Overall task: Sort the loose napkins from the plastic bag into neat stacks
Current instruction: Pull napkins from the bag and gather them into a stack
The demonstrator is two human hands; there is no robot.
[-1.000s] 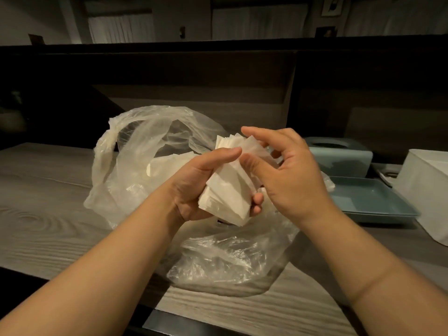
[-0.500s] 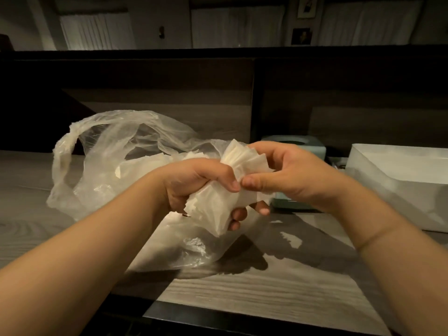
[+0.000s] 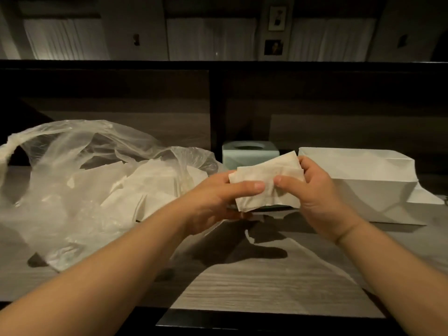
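At the left of the frame a crinkled clear plastic bag [image 3: 72,180] slumps on the wood-grain tabletop [image 3: 254,282], loose white napkins [image 3: 145,187] heaped inside. At centre, the left hand [image 3: 213,202] and right hand [image 3: 322,195] each pinch a small stack of napkins [image 3: 264,183] held above the tabletop. Behind sit a pale green, possibly ceramic, box [image 3: 249,154] and a white paper bag [image 3: 363,180].

The crumpled clear plastic bag [image 3: 72,180] runs off the left edge. Both hands' fingers lie hidden behind the white paper napkin bundle [image 3: 265,184], which covers the pale green box's [image 3: 249,155] front.
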